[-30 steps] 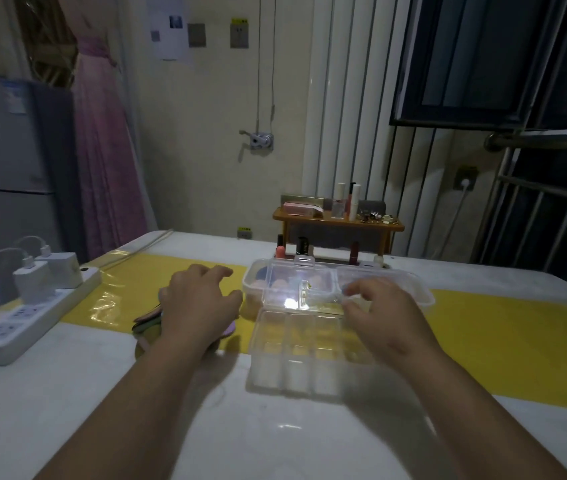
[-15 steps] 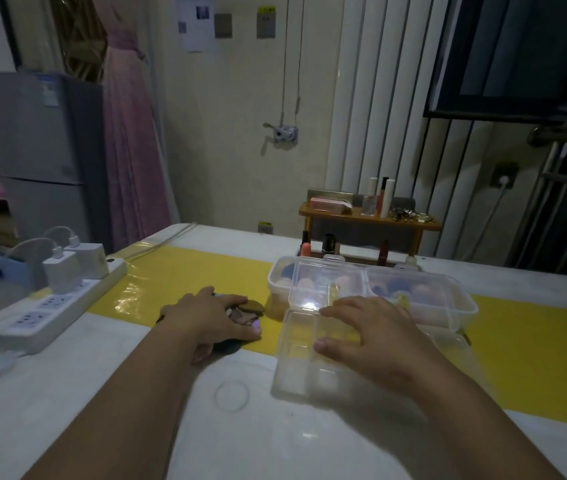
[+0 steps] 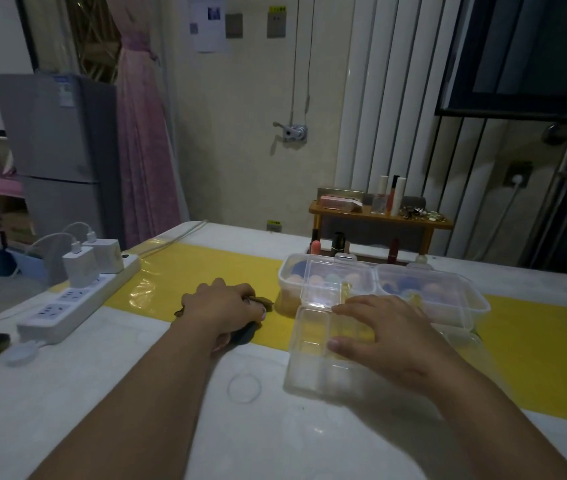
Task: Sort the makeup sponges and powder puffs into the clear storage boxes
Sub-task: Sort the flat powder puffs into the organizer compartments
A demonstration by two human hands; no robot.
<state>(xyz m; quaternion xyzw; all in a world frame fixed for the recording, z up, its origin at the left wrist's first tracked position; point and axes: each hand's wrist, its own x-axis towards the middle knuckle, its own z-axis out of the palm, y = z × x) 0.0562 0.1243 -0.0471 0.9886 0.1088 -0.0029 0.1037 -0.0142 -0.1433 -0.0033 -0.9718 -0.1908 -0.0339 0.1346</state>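
Pastel makeup sponges already lay in the far clear box; the near divided box looked empty under the flat, spread right hand. The left hand curled over unsorted powder puffs on the tabletop.

The far clear storage box lies flat on the yellow strip of the table, and its see-through walls show rounded makeup sponges in pink, pale green and dark blue. The near clear storage box, split into small compartments, sits just in front of it under the flat right hand. A flat stack of powder puffs, olive and dark at the edges, lies just left of the boxes, mostly covered by the curled left hand.
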